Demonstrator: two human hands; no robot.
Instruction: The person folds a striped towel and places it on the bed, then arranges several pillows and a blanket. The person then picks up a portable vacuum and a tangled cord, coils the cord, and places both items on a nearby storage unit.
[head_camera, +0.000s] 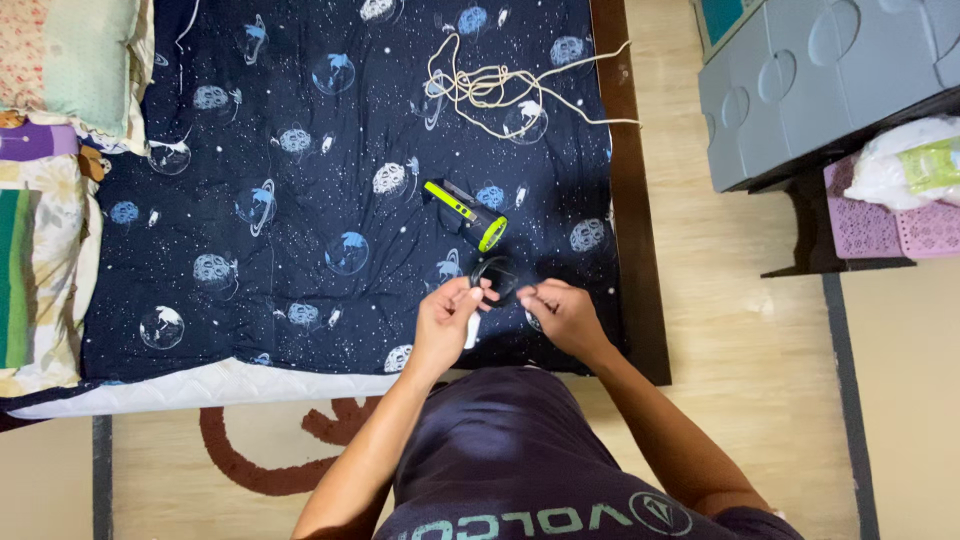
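Observation:
My left hand (447, 322) is closed around a small white object and pinches the edge of a black round piece (497, 275), perhaps a cap or strap, held just above the bed. To its right, my right hand (563, 313) has its fingers pinched together near the same black piece; whether it grips it is unclear. A black and lime-green flashlight (466, 214) lies on the dark space-print bedsheet (300, 200) just beyond my hands.
A tangled cream cord (490, 90) lies on the sheet farther up. Pillows (70, 60) and folded bedding sit at the left edge. Grey cabinets (810, 80) and a pink basket (890, 225) stand at the right, across a wooden floor.

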